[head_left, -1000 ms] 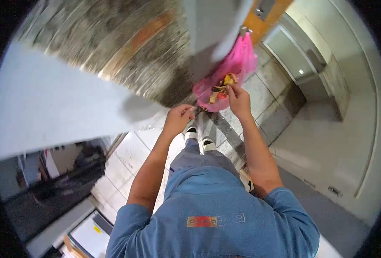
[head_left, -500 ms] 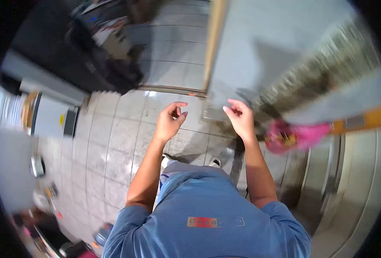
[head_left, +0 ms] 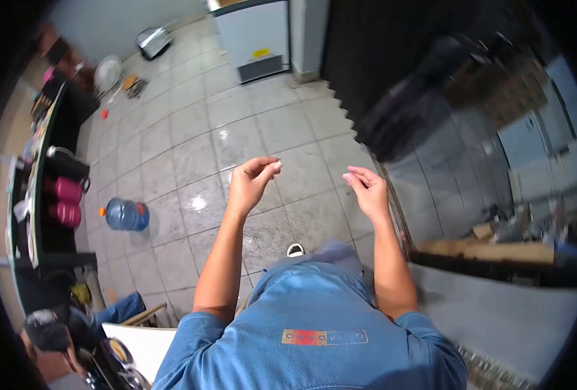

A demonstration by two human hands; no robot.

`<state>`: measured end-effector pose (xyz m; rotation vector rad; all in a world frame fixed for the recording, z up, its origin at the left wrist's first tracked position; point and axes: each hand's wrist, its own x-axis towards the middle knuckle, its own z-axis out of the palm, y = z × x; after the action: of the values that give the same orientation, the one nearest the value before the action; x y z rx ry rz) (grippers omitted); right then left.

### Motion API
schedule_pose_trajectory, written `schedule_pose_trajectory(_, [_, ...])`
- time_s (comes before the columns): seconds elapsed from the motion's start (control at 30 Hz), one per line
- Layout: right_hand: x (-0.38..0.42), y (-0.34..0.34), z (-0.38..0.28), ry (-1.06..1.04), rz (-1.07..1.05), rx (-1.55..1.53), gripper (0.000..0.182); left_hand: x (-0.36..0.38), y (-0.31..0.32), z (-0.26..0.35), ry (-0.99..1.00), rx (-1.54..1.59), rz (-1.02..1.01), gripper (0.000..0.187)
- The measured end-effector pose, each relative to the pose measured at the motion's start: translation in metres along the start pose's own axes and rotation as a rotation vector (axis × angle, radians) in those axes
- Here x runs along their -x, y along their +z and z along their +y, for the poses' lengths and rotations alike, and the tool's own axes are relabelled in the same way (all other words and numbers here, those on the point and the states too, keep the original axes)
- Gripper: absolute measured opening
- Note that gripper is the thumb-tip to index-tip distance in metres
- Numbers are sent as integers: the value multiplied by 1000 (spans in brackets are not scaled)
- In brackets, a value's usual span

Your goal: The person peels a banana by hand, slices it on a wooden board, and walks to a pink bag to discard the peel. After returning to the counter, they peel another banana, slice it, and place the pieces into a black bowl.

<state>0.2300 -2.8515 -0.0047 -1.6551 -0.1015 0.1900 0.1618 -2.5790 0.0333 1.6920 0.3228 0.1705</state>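
left hand (head_left: pixel 246 186), right hand (head_left: pixel 371 195): fingertips close, contact cannot tell | blue bottle (head_left: pixel 127 215): floor (head_left: pixel 171 156), left of hands

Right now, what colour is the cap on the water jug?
Orange, seen best in the head view.

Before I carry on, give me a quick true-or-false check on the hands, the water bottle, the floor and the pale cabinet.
1. The left hand and right hand are clasped together. False: they are apart.
2. The blue water bottle has an orange cap. True.
3. The left hand is gripping that bottle. False: the bottle is on the floor, away from both hands.
4. The floor is carpeted. False: it is tiled.
5. The pale cabinet bears a yellow label. True.
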Motion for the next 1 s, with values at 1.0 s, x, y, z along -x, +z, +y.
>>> schedule_pose_trajectory(1.0, [-480,587,-128,-354,-1120,150,27,-346,-383,-43,36,42,1010,18])
